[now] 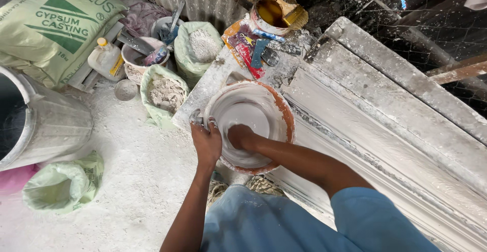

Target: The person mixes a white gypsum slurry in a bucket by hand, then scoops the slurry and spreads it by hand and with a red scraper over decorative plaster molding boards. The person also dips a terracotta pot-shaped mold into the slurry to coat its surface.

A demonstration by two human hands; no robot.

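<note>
Your bowl (276,111) sits straight ahead of you on the white slab (213,82); your left hand (206,141) is clamped on its near-left rim, while your right hand (240,136) is sunk in the white plaster mix (248,112) inside, its fingers hidden, so you cannot tell their grip; the right is nearer the middle.

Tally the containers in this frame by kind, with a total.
Bowls: 3, the plaster bowl gripped by the left hand with the right hand inside, and two small bowls
Open green bags: 3
Tins: 1
Bottles: 1
Metal bins: 1
Total: 9
</note>
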